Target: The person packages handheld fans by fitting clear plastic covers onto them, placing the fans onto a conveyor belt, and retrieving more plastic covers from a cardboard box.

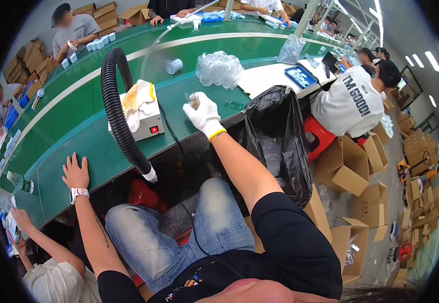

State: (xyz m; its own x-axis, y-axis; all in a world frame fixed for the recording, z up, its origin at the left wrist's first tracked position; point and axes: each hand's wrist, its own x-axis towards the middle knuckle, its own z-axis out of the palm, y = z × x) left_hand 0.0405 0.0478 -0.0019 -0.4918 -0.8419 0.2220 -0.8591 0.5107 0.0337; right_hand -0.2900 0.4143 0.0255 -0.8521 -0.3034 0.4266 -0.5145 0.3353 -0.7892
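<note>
My left hand, bare with a watch on the wrist, lies flat on the green worktable, its fingers spread. On my right hand is a white knit glove with a yellow cuff. Its fingers are closed around a small clear plastic piece, whose kind I cannot make out. Between my hands stands a white box-shaped machine with a lit red switch and a black corrugated hose. A stained white glove rests on top of it. Beyond my right hand sits a bundle of clear plastic bags.
A black bin bag hangs open at the table edge, right of my gloved hand. A white cup lies beyond the machine. Far left is a plastic bottle. Co-workers sit on both sides; cardboard boxes stand on the right floor.
</note>
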